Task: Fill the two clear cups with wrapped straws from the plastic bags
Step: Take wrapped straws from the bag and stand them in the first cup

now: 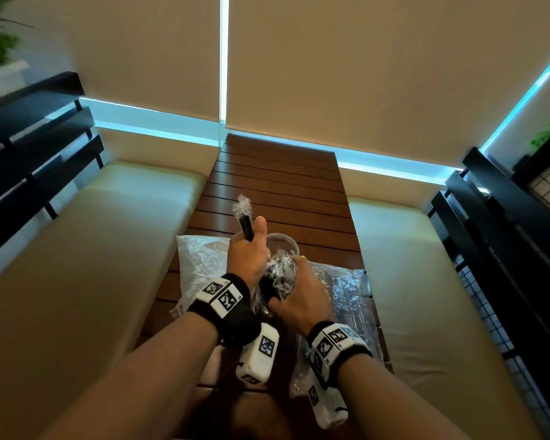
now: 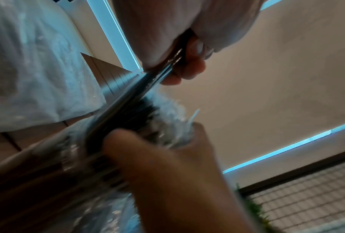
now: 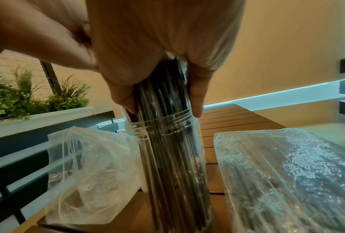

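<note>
A clear cup (image 3: pixel 173 157) stands on the slatted wooden table (image 1: pixel 277 173), packed with black wrapped straws (image 3: pixel 163 88). My right hand (image 1: pixel 286 281) grips the top of that bundle just above the cup's rim, fingers on both sides (image 3: pixel 197 100). My left hand (image 1: pixel 251 236) holds a few wrapped straws (image 1: pixel 245 222) in a fist, thumb up. Those straws slant down from the left hand (image 2: pixel 179 63) into the bundle (image 2: pixel 139 115). A second clear cup (image 1: pixel 283 244) stands just behind the hands and looks empty. Most of it is hidden.
A crumpled plastic bag (image 1: pixel 197 262) lies left of the cups, and a flatter bag of straws (image 1: pixel 346 290) lies on the right. Cream bench cushions (image 1: pixel 92 249) flank the narrow table. Black slatted backrests (image 1: pixel 38 147) and planters stand on both sides.
</note>
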The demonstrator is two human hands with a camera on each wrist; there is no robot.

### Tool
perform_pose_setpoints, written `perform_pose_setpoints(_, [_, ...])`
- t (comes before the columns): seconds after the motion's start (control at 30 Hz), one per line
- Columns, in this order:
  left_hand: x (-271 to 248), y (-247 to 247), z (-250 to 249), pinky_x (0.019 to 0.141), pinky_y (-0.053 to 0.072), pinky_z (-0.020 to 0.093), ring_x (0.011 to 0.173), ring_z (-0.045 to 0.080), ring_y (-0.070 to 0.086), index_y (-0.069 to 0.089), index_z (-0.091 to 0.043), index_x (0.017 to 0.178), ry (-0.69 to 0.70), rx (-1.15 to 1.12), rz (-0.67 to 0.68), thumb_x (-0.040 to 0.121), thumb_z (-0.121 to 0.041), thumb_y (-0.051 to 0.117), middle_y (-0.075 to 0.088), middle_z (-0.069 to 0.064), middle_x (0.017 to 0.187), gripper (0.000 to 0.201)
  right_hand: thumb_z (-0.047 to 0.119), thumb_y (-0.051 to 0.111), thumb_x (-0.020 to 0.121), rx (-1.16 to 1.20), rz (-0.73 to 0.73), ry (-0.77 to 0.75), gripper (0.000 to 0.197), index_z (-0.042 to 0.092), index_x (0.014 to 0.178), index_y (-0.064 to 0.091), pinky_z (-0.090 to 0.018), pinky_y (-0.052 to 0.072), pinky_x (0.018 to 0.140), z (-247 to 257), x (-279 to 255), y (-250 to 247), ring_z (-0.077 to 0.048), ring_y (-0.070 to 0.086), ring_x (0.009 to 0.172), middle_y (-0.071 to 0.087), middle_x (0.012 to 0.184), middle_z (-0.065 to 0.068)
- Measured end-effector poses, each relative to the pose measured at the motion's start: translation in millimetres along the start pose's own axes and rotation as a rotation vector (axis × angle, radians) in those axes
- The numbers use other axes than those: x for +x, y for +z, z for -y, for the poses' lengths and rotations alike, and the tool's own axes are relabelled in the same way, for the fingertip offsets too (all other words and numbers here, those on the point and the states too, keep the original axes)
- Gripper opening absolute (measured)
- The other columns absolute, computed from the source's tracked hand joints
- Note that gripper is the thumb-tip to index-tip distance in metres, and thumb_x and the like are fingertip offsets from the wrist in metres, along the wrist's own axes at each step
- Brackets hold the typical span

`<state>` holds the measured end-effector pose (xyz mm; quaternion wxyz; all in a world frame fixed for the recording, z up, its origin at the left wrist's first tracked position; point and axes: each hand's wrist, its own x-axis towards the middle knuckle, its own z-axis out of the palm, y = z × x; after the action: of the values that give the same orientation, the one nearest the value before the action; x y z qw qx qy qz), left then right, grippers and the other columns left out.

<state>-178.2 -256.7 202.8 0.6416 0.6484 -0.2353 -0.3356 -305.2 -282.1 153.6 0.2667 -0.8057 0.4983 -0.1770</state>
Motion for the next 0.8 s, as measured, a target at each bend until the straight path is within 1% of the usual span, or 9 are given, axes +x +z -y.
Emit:
perform_pose_setpoints(0.1, [-7.6, 2.3, 25.7, 0.062, 0.048, 0.035, 0.053, 0.019, 0.053, 0.054, -0.011, 0.068, -0.015, 0.106, 0.023, 0.093, -0.057, 0.048, 0.055, 0.003, 0.057, 0.052, 0.042, 0.08, 0.066, -0.008, 0.03, 0.001, 0.087, 0.034, 0.137, 0.03, -0.04, 0.055, 0.087, 0.1, 0.4, 2.7, -0.023, 0.061, 0.111, 0.056, 0.129, 0.002])
perform_pose_setpoints(0.2, [-13.3, 6.9, 33.7, 0.067, 0.052, 0.033, 0.069, 0.018, 0.063, 0.06, -0.014, 0.077, 0.023, 0.168, 0.054, 0.094, -0.053, 0.05, 0.065, 0.002, 0.075, 0.044, 0.046, 0.079, 0.066, 0.01, 0.001, -0.001, 0.084, 0.038, 0.134, 0.031, -0.039, 0.057, 0.081, -3.8, 1.7, 4.5, -0.021, 0.064, 0.105, 0.058, 0.126, 0.005])
perform_pose_setpoints(0.27, [-14.9, 4.3, 36.5, 0.083, 0.052, 0.04, 0.092, 0.023, 0.063, 0.056, -0.026, 0.077, 0.112, 0.286, 0.074, 0.094, -0.051, 0.053, 0.059, 0.004, 0.1, 0.03, 0.047, 0.079, 0.066, 0.016, -0.008, -0.006, 0.084, 0.038, 0.135, 0.031, -0.038, 0.057, 0.079, -4.9, 1.4, 6.3, -0.02, 0.065, 0.103, 0.058, 0.125, 0.004])
perform_pose_setpoints(0.37, [-16.5, -6.0, 37.0, 0.093, 0.049, 0.046, 0.1, 0.02, 0.057, 0.055, -0.034, 0.076, 0.241, 0.551, 0.156, 0.09, -0.05, 0.057, 0.043, -0.007, 0.103, 0.022, 0.048, 0.077, 0.068, 0.014, -0.02, 0.0, 0.082, 0.038, 0.134, 0.031, -0.041, 0.058, 0.079, -4.5, 0.1, 6.4, -0.021, 0.065, 0.102, 0.059, 0.123, 0.004])
perform_pose_setpoints(0.43, [-16.9, -10.0, 27.3, 0.088, 0.053, 0.039, 0.096, 0.013, 0.059, 0.061, -0.029, 0.097, 0.318, 0.572, 0.199, 0.086, -0.047, 0.065, 0.048, -0.007, 0.108, 0.022, 0.046, 0.079, 0.069, 0.012, -0.016, -0.002, 0.08, 0.039, 0.133, 0.031, -0.039, 0.058, 0.076, -5.4, -0.7, 5.9, -0.02, 0.065, 0.1, 0.058, 0.123, 0.005])
perform_pose_setpoints(0.53, [-13.1, -10.6, 0.8, 0.082, 0.047, 0.011, 0.099, 0.001, 0.06, 0.044, -0.025, 0.138, 0.507, 0.517, 0.183, 0.082, -0.042, 0.072, 0.055, -0.012, 0.119, 0.065, 0.038, 0.081, 0.069, 0.004, 0.009, 0.001, 0.084, 0.04, 0.134, 0.028, -0.04, 0.057, 0.077, -5.3, -1.2, 4.5, -0.023, 0.065, 0.102, 0.056, 0.126, 0.004])
perform_pose_setpoints(0.63, [-13.1, -2.7, -14.9, 0.086, 0.037, -0.001, 0.106, 0.0, 0.057, 0.036, -0.022, 0.147, 0.67, 0.607, 0.255, 0.092, -0.027, 0.064, 0.056, -0.008, 0.127, 0.061, 0.04, 0.082, 0.069, 0.026, 0.011, -0.002, 0.089, 0.041, 0.137, 0.025, -0.048, 0.056, 0.083, -6.1, -2.7, 4.3, -0.028, 0.063, 0.107, 0.055, 0.128, 0.004])
perform_pose_setpoints(0.73, [-19.1, 2.2, -4.2, 0.118, 0.026, 0.033, 0.14, 0.014, 0.034, 0.034, -0.019, 0.148, 0.688, 0.939, 0.381, 0.103, -0.039, 0.034, 0.042, 0.001, 0.151, 0.049, 0.051, 0.079, 0.065, 0.163, 0.018, -0.051, 0.084, 0.046, 0.133, 0.03, -0.048, 0.059, 0.078, -10.7, -1.9, 6.6, -0.018, 0.066, 0.1, 0.057, 0.121, 0.012])
perform_pose_setpoints(0.8, [-22.7, -0.2, 17.6, 0.122, 0.006, 0.048, 0.149, 0.015, 0.012, 0.023, -0.02, 0.152, 0.61, 1.157, 0.447, 0.1, -0.054, 0.012, 0.025, -0.002, 0.16, 0.063, 0.053, 0.075, 0.069, 0.206, 0.068, -0.102, 0.088, 0.044, 0.14, 0.025, -0.044, 0.06, 0.082, -11.9, -2.0, 6.3, -0.013, 0.064, 0.106, 0.051, 0.136, 0.011])
